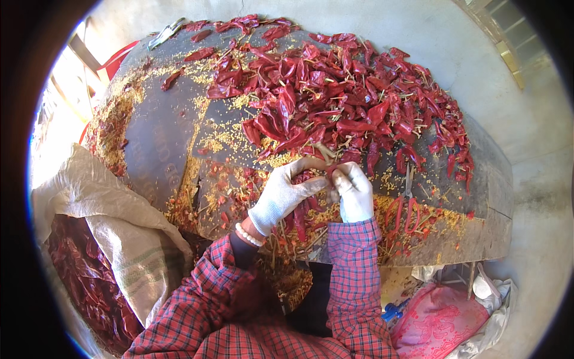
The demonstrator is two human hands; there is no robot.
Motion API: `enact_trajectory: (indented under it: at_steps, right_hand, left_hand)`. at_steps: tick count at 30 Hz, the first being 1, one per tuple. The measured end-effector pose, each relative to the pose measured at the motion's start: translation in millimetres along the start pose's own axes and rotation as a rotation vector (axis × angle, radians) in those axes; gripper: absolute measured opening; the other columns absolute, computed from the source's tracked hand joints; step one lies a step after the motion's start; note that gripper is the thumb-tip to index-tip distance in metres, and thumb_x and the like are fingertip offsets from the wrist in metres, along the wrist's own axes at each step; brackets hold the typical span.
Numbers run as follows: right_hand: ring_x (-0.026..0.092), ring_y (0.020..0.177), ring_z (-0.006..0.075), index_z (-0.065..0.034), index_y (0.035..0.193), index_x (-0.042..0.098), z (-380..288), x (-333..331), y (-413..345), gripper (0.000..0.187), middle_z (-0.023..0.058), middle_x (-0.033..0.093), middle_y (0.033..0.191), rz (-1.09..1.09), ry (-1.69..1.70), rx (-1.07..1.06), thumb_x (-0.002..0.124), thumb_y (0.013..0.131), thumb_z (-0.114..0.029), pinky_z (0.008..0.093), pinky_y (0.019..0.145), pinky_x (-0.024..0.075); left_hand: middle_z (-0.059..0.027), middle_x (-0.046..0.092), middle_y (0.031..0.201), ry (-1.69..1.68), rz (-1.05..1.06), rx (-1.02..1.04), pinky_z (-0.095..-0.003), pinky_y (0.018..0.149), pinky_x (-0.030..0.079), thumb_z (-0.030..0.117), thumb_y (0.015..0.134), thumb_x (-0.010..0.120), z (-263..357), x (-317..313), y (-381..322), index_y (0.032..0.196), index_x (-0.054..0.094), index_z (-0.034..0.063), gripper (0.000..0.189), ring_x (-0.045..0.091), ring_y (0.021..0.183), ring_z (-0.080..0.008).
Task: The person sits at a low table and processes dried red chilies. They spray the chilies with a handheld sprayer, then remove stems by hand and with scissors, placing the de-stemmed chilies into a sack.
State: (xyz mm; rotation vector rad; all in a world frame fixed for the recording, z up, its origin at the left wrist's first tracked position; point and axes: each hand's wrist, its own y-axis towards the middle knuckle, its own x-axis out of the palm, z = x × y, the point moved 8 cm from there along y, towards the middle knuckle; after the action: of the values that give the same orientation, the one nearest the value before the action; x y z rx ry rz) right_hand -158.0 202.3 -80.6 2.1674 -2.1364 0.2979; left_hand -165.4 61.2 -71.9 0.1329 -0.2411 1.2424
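My left hand, in a white knit glove with a bead bracelet at the wrist, meets my right hand, gloved too, over the table's middle. The fingers of both close on a dried red chili pepper, mostly hidden between them, its pale stem end up. More dried chilies show beneath my left hand. A large heap of dried red chilies with stems lies just beyond both hands. Scissors with red handles lie to the right of my right hand, blades pointing away.
Yellow seeds and chili bits lie over the dark tabletop. A woven sack of dried chilies stands at lower left. A pale glove lies at the far left edge. The wall borders the table's back and right. A pink patterned cloth is below right.
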Motion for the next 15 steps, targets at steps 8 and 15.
enact_trajectory:
  at_steps: [8,15]
  right_hand:
    - [0.05,0.064,0.0039,-0.0044,0.094,0.058,17.4,9.7,-5.5,0.016,-0.0005,0.062,0.082,-0.186,0.059,0.231,0.066,0.092,-0.018,0.019,0.054,0.0404]
    - [0.06,0.066,0.011,-0.003,0.084,0.059,-29.2,1.3,-6.1,0.023,0.0042,0.063,0.076,0.087,-0.627,-0.163,0.071,0.087,-0.022,0.0273,0.06,0.0488]
  left_hand:
    - [-0.0021,0.068,0.097,-0.124,-0.104,-0.05,-0.0251,0.079,0.049,0.007,0.087,0.068,-5.6,5.5,-3.7,0.111,0.065,-0.0013,0.026,0.06,0.086,-0.0073]
    - [-0.008,0.067,0.083,0.541,0.209,0.152,-0.0265,0.07,0.05,0.005,0.072,0.074,16.4,-14.7,-6.6,0.091,0.067,0.0004,0.021,0.063,0.074,-0.012]
